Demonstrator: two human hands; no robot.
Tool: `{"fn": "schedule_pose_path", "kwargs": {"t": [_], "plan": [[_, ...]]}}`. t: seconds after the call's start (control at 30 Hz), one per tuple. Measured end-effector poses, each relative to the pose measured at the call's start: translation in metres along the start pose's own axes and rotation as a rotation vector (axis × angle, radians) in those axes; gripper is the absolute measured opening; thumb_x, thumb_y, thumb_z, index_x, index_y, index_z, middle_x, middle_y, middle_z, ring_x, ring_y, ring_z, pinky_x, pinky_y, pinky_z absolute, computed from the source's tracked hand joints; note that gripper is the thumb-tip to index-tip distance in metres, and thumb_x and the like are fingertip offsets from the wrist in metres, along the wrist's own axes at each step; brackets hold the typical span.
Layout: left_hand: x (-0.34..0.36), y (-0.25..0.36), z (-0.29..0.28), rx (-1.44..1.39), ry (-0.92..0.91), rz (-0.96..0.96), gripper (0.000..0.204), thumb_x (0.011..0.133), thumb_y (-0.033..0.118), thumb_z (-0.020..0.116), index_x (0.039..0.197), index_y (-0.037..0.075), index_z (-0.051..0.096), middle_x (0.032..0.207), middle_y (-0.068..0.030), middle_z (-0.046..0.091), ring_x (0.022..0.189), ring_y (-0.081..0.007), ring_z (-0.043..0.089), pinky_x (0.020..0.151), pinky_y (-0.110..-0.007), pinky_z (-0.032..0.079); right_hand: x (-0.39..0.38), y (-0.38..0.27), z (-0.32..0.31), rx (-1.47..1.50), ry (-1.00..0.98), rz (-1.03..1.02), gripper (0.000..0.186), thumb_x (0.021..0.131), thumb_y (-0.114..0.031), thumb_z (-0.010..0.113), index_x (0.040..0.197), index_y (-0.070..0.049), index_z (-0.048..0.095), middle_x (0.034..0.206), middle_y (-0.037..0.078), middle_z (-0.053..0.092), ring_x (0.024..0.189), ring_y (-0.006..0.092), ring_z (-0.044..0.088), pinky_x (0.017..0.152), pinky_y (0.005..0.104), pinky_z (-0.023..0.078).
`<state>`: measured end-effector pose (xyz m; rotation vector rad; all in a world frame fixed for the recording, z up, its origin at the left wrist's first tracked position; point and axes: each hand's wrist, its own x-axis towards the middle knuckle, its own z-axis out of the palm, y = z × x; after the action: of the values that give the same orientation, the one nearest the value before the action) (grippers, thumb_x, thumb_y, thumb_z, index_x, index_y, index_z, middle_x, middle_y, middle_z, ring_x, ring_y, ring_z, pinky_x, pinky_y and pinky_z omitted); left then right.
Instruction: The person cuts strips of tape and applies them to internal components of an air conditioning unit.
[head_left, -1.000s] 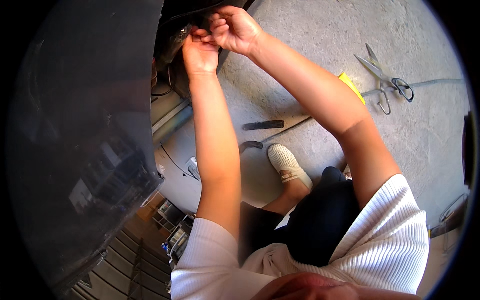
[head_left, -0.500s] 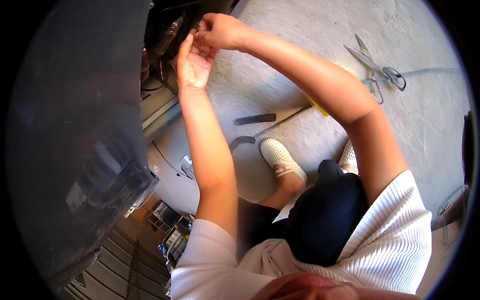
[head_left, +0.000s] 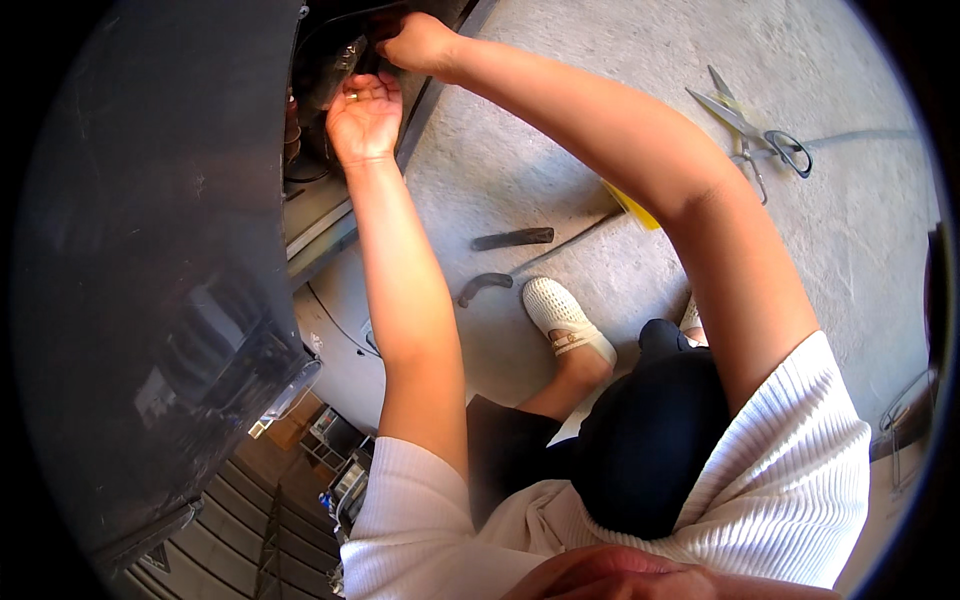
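Both my hands reach up into the dark opening of a machine at the upper left. My left hand point(head_left: 365, 120) has its palm turned up, fingers apart and a little bent, with a ring on one; nothing shows in the palm. Just above and to the right of it is my right hand point(head_left: 418, 45). Its fingers bend into the shadow, closed on something I cannot make out. Beside my left fingers a clear, shiny part point(head_left: 345, 65) hangs in the opening. Dark parts around the fingertips are too dim to tell.
A large dark panel point(head_left: 170, 240) fills the left side. On the concrete floor lie two short black hose pieces point(head_left: 513, 239), open scissors point(head_left: 745, 125) and something yellow point(head_left: 632, 205), partly behind my right arm. Shelves with goods point(head_left: 340, 440) stand at the lower left.
Both hands have moved left and deeper into the opening. They were together at its edge; now my right hand's fingers are in shadow and my left palm is turned up below them.
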<state>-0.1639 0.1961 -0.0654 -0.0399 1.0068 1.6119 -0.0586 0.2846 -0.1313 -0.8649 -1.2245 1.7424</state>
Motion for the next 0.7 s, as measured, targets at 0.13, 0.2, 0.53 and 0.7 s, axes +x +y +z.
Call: {"fn": "schedule_pose_path", "kwargs": {"t": [0.13, 0.2, 0.53, 0.7], "plan": [[0.006, -0.005, 0.006, 0.007, -0.042, 0.025, 0.015, 0.088, 0.021, 0.054, 0.089, 0.007, 0.061, 0.085, -0.0074, 0.064, 0.086, -0.0197, 0.057, 0.09, -0.044, 0.042, 0.014, 0.004, 0.019, 0.324, -0.044, 0.282, 0.03, 0.082, -0.008, 0.053, 0.108, 0.002, 0.066, 0.093, 0.016, 0.069, 0.083, 0.0255, 0.067, 0.073, 0.0367, 0.054], [0.006, -0.005, 0.013, -0.001, -0.03, 0.025, 0.017, 0.087, 0.022, 0.055, 0.091, 0.007, 0.062, 0.088, -0.0073, 0.065, 0.085, -0.0198, 0.057, 0.089, -0.043, 0.042, 0.009, -0.01, 0.017, 0.448, -0.039, 0.446, 0.028, 0.083, -0.005, 0.051, 0.105, 0.001, 0.067, 0.09, 0.012, 0.069, 0.077, 0.0221, 0.066, 0.068, 0.0349, 0.054], [0.027, 0.001, 0.012, -0.034, -0.109, -0.075, 0.015, 0.087, 0.018, 0.057, 0.093, 0.007, 0.064, 0.091, -0.005, 0.068, 0.082, -0.0189, 0.061, 0.081, -0.036, 0.049, 0.034, 0.013, 0.038, 0.483, -0.029, 0.237, 0.023, 0.084, 0.002, 0.052, 0.099, -0.002, 0.069, 0.091, 0.009, 0.07, 0.076, 0.0182, 0.066, 0.064, 0.0295, 0.053], [0.033, -0.004, 0.024, 0.004, -0.082, -0.065, 0.014, 0.088, 0.017, 0.056, 0.094, 0.008, 0.065, 0.089, -0.0052, 0.068, 0.081, -0.0163, 0.061, 0.074, -0.03, 0.05, 0.036, 0.013, 0.034, 0.622, -0.121, 0.327, 0.023, 0.084, 0.005, 0.053, 0.099, -0.002, 0.07, 0.09, 0.009, 0.07, 0.072, 0.018, 0.067, 0.064, 0.0296, 0.055]]}}
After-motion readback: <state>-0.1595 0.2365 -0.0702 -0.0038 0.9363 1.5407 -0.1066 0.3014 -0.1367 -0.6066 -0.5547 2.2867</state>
